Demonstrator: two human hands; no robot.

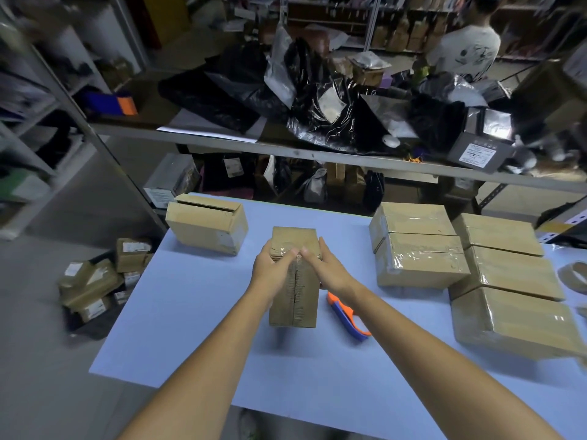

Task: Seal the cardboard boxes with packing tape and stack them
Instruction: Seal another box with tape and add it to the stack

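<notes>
On blue table (pixel 197 312), hands (pixel 298 268) press rectangular cardboard box (pixel 293 300).

A dim storeroom: grey floor (pixel 47 360), metal shelving (pixel 38 100), cluttered long bench (pixel 286 150) behind.

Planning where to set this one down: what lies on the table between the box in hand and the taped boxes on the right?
Only the orange-and-blue tape dispenser, lying beside the held box; the rest of the blue table up to the taped boxes is bare, per the head view.
</notes>
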